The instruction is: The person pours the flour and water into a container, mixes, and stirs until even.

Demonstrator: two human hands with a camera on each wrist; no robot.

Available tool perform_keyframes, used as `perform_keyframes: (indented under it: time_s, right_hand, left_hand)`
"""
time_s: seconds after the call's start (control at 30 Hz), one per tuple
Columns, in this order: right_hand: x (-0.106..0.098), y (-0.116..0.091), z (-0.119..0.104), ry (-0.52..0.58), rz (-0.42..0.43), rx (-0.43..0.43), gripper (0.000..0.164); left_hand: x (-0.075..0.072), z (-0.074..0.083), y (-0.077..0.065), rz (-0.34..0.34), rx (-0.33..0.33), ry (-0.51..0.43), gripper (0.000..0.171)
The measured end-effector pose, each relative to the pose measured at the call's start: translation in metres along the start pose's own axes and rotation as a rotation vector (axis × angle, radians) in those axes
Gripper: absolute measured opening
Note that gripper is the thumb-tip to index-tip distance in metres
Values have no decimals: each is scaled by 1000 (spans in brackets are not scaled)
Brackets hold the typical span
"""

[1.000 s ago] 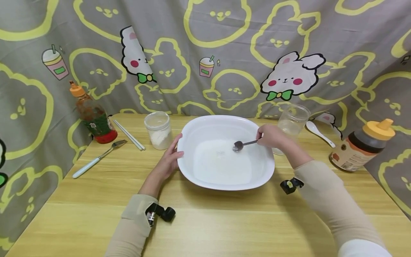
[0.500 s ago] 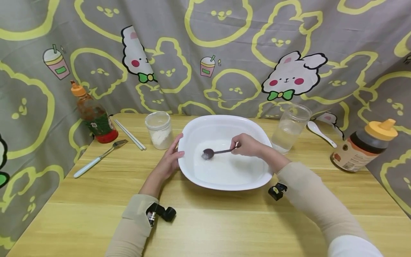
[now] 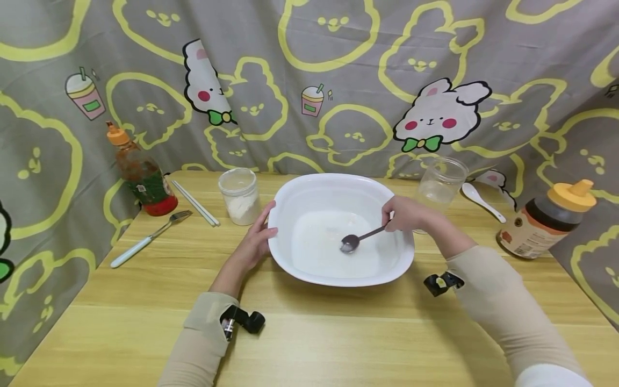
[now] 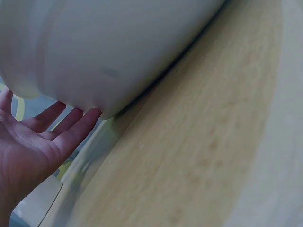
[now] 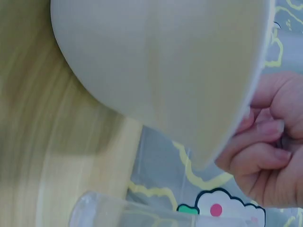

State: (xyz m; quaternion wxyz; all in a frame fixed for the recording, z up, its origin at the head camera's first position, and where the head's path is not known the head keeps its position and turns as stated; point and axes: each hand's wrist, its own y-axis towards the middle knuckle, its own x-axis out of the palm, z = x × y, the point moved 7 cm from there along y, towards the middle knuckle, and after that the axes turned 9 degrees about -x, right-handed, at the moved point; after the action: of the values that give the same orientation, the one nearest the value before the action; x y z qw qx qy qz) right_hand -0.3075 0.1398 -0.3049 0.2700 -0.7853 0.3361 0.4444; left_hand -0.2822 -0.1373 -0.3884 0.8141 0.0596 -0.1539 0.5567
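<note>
A white basin (image 3: 333,271) stands mid-table with some whitish liquid in its bottom. My left hand (image 3: 252,244) holds its left rim; in the left wrist view the fingertips (image 4: 93,113) rest against the outer wall. My right hand (image 3: 406,213) pinches the handle of a dark spoon (image 3: 350,243), whose bowl is low inside the basin with something pale in it. In the right wrist view the fingers (image 5: 260,156) are curled beyond the rim, and the basin wall hides the spoon. Behind the right hand stands a clear jar (image 3: 446,174), partly covered by it.
A jar of white powder (image 3: 240,201) stands left of the basin. Further left are chopsticks (image 3: 194,202), a fork (image 3: 151,238) and a red sauce bottle (image 3: 145,174). At right lie a white spoon (image 3: 482,202) and a yellow-capped bottle (image 3: 546,220). A patterned curtain (image 3: 338,156) hangs behind.
The right hand swept the spoon left across the basin, then back to the right and nearer the front. The left hand and the basin have stayed in place.
</note>
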Motion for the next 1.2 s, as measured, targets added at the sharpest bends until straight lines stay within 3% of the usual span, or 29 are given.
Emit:
perform_keyframes:
  time_s: [0.2, 0.43, 0.53, 0.67, 0.77, 0.93, 1.2]
  right_hand:
    - [-15, -2, 8, -113, 88, 83, 8]
    - [-12, 17, 16, -144, 196, 110, 8]
    - [-7, 27, 17, -123, 235, 97, 6]
    - [2, 39, 15, -15, 259, 95, 4]
    - [14, 44, 11, 111, 233, 84, 4]
    - [37, 48, -4, 267, 105, 37, 3]
    - [44, 28, -23, 250, -74, -65, 5]
  left_hand:
    - [-1, -2, 1, -2, 2, -11, 67]
    - [-1, -2, -1, -6, 3, -15, 68]
    - [0, -2, -1, -8, 6, -13, 69]
    - [1, -2, 0, -11, 12, -13, 68]
    - [1, -2, 0, -16, 12, -12, 67]
    - [1, -1, 1, -22, 12, -11, 69]
    - [0, -1, 2, -10, 10, -2, 68]
